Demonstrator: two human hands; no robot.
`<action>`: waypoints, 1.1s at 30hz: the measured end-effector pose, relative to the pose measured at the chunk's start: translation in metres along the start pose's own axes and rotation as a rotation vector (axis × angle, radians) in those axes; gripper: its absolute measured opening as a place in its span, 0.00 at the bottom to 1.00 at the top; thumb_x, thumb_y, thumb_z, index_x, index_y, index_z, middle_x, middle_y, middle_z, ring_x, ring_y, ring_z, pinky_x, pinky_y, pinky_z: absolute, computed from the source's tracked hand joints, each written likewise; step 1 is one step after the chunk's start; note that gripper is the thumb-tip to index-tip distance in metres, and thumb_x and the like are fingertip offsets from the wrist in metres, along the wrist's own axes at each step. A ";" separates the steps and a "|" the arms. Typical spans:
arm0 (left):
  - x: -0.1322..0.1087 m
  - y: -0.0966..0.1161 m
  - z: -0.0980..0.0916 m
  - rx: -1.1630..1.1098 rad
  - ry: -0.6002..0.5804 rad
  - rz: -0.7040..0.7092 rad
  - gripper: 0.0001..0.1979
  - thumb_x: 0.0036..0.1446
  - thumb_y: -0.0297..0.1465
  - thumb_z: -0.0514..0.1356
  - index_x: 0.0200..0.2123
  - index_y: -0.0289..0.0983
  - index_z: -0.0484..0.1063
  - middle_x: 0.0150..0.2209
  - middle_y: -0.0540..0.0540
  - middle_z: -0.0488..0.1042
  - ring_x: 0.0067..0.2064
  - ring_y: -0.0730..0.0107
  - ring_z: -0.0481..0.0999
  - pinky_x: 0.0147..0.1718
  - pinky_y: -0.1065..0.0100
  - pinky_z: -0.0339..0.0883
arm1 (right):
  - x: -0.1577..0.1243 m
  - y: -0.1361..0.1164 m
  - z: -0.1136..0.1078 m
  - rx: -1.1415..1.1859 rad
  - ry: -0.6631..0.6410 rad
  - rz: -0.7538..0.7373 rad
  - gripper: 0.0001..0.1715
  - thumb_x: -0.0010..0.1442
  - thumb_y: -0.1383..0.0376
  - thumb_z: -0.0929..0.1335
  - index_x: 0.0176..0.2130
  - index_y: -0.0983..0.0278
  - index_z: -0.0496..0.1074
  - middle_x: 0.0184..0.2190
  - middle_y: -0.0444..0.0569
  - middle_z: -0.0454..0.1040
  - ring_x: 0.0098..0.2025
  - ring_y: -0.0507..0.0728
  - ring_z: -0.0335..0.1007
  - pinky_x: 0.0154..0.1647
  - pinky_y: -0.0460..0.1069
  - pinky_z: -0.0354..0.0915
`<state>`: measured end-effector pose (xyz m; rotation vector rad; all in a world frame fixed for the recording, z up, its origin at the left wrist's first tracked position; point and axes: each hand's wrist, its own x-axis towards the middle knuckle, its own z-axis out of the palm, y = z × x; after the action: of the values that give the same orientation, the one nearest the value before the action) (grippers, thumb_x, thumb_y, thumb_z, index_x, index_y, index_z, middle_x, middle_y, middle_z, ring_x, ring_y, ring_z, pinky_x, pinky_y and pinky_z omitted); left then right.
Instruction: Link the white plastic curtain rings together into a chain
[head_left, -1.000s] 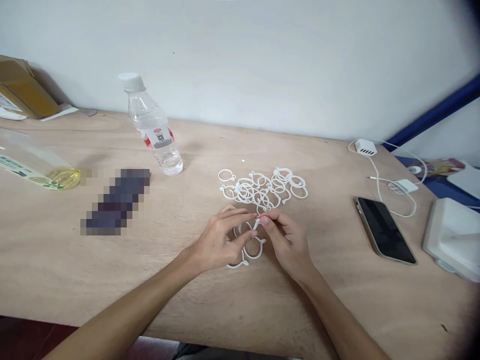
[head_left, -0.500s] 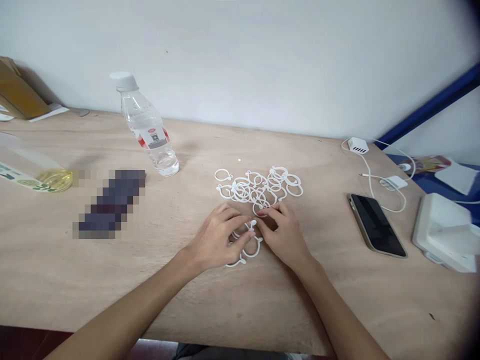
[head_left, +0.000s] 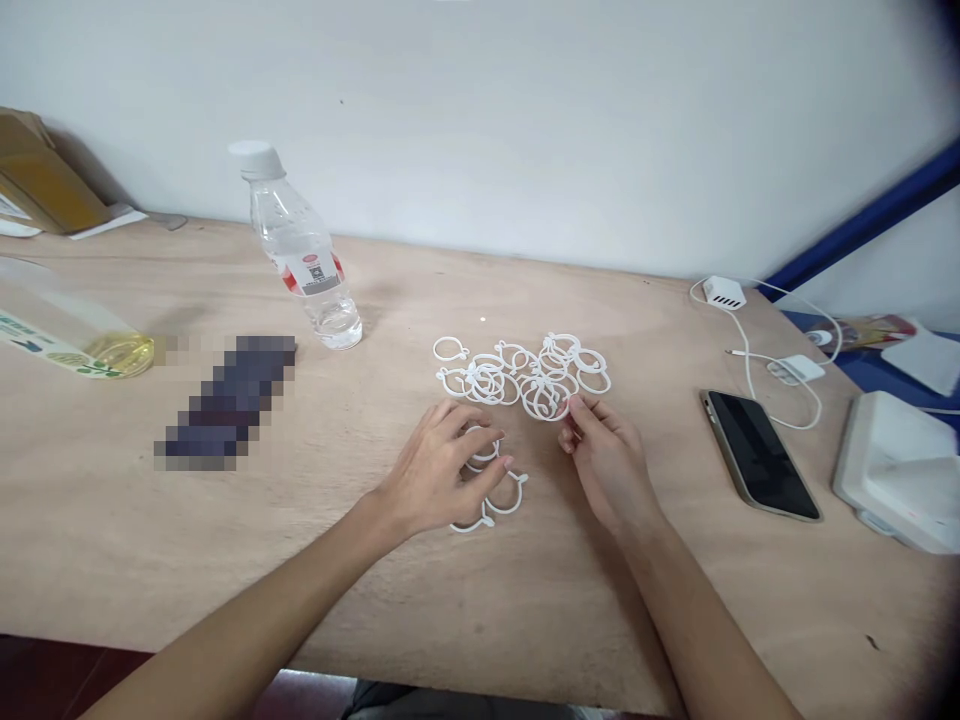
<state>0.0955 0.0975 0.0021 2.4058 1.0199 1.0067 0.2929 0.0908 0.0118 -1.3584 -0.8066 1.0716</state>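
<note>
A loose pile of thin white curtain rings [head_left: 487, 385], each with a small knob or eyelet, lies in the middle of the wooden table. My right hand [head_left: 606, 462] pinches one curtain ring [head_left: 559, 413] by its edge between thumb and fingers, over the right front of the pile. Nearer to me, my left hand [head_left: 442, 470] hovers with thumb and fingers apart around a smaller group of curtain rings [head_left: 504, 508]. It partly hides these rings, and whether its fingers touch any of them I cannot tell.
Behind the left hand stands a water bottle [head_left: 315, 265]; a blurred-out dark item [head_left: 232, 400] and a bottle with yellow liquid [head_left: 124, 353] lie further left. On the right are a phone [head_left: 761, 455], a charger with cables [head_left: 724, 292] and a white device [head_left: 896, 470].
My right hand has moved right and slightly away from the left hand, now with a curtain ring raised at the pile. The left hand's fingers have come off the ring knob between them.
</note>
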 end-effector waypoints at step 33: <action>0.005 0.004 -0.005 -0.234 0.002 0.019 0.11 0.58 0.36 0.58 0.29 0.35 0.73 0.21 0.50 0.68 0.26 0.72 0.63 0.28 0.70 0.61 | -0.026 -0.004 0.016 -0.098 -0.407 -0.143 0.14 0.59 0.55 0.69 0.30 0.61 0.78 0.28 0.45 0.77 0.31 0.54 0.72 0.37 0.49 0.68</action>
<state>0.0964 0.0988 0.0101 2.2273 0.8310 1.0712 0.2693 0.0724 0.0210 -1.1561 -1.2503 1.2252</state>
